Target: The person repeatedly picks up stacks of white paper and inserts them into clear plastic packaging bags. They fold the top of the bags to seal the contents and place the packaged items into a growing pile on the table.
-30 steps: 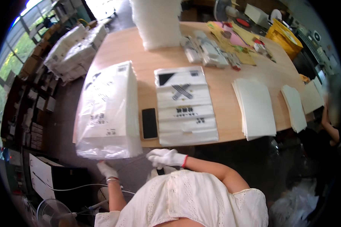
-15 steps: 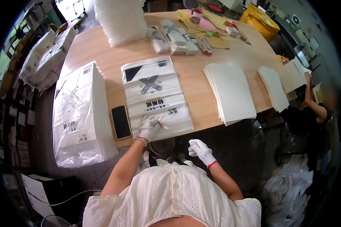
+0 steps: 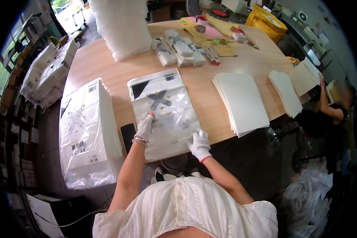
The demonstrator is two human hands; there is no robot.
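Observation:
A stack of flat clear plastic bags (image 3: 180, 99) with black print lies at the table's near edge. On its left side, my left hand (image 3: 144, 127) in a white glove is closed on the top plastic bag, one fingertip bare. The film of that bag is lifted and wrinkled beside the hand, and its near part shows plain and cloudy. Over the stack's near right edge rests my right hand (image 3: 200, 145), in a white glove with a red cuff, thumb and fingers apart. A black phone (image 3: 127, 135) lies left of the stack, partly behind my left wrist.
A tall pile of packed paper (image 3: 85, 131) stands at left. To the right lie white sheets (image 3: 242, 103) and a smaller sheet stack (image 3: 285, 93). Wrapped bundles (image 3: 180, 47) and a tall white pile (image 3: 121, 29) stand farther back. Another person's arm (image 3: 325, 97) reaches in at far right.
My left hand has moved away from me, drawing the top bag's film up and back. My right hand has come from beside the table onto the stack's near right edge.

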